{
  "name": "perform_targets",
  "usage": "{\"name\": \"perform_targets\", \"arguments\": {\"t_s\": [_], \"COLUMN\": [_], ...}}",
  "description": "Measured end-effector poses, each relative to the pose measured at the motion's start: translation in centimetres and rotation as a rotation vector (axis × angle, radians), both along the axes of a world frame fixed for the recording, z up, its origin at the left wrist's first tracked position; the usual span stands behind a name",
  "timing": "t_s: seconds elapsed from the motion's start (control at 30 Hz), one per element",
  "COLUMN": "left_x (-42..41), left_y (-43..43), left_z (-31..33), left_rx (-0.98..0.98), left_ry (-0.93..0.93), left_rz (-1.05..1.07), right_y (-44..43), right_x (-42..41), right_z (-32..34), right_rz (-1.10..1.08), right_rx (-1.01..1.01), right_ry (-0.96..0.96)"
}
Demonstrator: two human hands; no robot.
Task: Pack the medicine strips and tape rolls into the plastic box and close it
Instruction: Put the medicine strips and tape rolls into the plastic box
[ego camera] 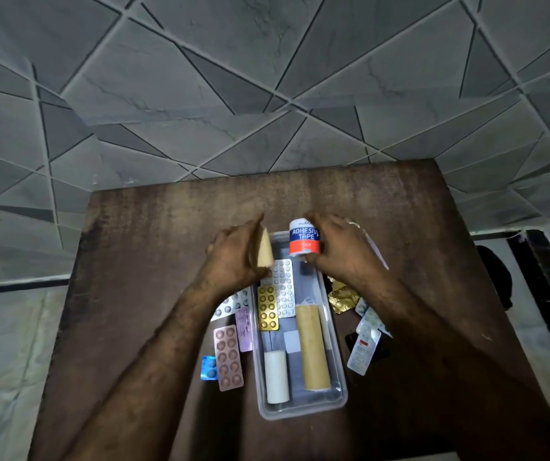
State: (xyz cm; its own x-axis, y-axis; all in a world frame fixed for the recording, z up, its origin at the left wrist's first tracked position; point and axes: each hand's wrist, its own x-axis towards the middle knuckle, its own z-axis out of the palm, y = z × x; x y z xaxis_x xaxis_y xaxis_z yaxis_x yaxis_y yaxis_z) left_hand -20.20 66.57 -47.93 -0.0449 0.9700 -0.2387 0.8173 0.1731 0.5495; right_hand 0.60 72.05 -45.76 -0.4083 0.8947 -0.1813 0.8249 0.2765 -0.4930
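Note:
A clear plastic box point(340, 387) lies open on the brown table point(154, 247). Inside it lie a long tan roll point(313, 351), a white roll point(277, 377), a gold strip point(267, 307) and a silver strip point(285, 287). My left hand point(233, 254) is shut on a tan tape roll point(264, 249) above the box's far left corner. My right hand point(340, 251) grips a white, blue and red adhesive tape roll point(304, 240) over the box's far end. Pink point(228, 357), blue point(209, 368) and mauve point(243, 327) strips lie left of the box.
Right of the box lie crumpled gold foil point(342, 296), several white and silver strips point(365, 347) and a dark object point(353, 341). A clear sheet point(376, 247), possibly the lid, shows behind my right hand. Grey tiled wall stands behind the table; pale floor lies on both sides.

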Motion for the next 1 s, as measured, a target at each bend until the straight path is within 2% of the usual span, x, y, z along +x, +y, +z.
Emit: {"name": "perform_targets", "arguments": {"t_s": [0.07,0.2,0.47,0.53,0.6,0.7,0.8,0.87,1.0], "left_x": [1.4,2.8,3.3,3.4,3.2,1.5,-1.7,-3.4,-2.9], "left_y": [-0.1,-0.5,-0.8,-0.8,-1.0,-2.7,-5.9,-8.3,-12.1], "left_z": [-0.5,-2.0,-3.5,-3.5,-3.4,-3.3,-4.1,-4.7,-6.2], "left_rx": [-0.091,-0.152,-0.146,-0.163,-0.086,0.168,0.253,0.160,-0.095], "left_ry": [0.151,0.357,0.481,0.454,0.359,0.070,-0.115,-0.108,0.016], "left_rz": [-0.097,-0.190,-0.250,-0.254,-0.198,0.063,0.316,0.401,0.435], "right_y": [-0.7,-1.5,-2.4,-2.4,-2.4,-2.6,-3.7,-5.0,-8.7], "right_x": [-0.9,-1.9,-2.3,-2.1,-1.7,0.4,4.5,7.2,9.8], "right_z": [-0.6,-2.5,-4.6,-4.6,-4.0,-2.7,-2.5,-3.1,-6.0], "right_rz": [0.088,0.217,0.260,0.252,0.203,0.031,-0.136,-0.201,-0.265], "right_rx": [0.000,0.045,0.124,0.102,0.082,0.044,0.013,-0.073,-0.234], "right_ry": [-0.124,-0.359,-0.493,-0.468,-0.376,-0.085,0.103,0.066,-0.223]}}
